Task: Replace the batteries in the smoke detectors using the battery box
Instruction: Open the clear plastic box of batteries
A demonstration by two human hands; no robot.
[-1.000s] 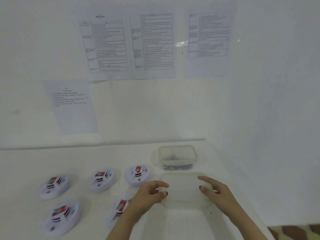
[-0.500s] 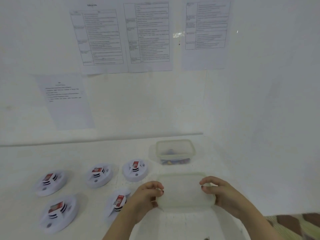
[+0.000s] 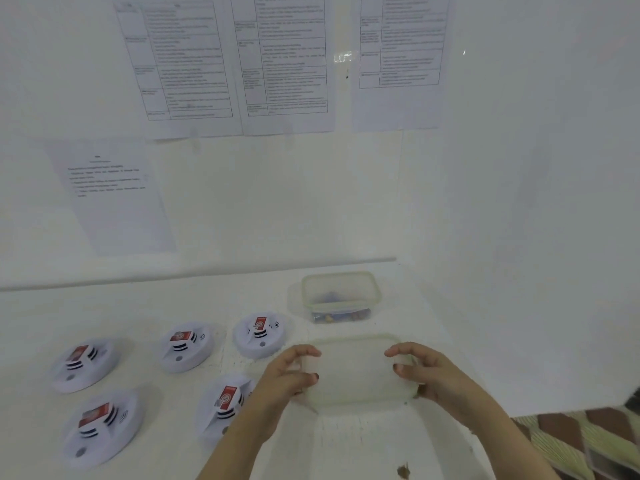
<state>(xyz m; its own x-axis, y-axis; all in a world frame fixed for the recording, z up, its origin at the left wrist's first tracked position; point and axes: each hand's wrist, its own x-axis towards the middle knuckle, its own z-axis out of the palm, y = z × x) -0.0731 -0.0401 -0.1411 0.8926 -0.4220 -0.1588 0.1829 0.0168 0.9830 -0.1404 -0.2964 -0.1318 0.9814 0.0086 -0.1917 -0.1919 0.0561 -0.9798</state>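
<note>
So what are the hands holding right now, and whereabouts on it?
Both grip what looks like a translucent plastic lid by its short ends: left hand on the left end, right hand on the right.

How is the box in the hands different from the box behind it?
The near box is gripped by the left hand and right hand; the far box stands alone. The far box shows colourful bits inside; the near box looks cloudy. Both are pale plastic.

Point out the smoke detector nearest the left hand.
The right-hand detector of the front pair: it alone lies partly behind the left hand and its wrist.
</note>
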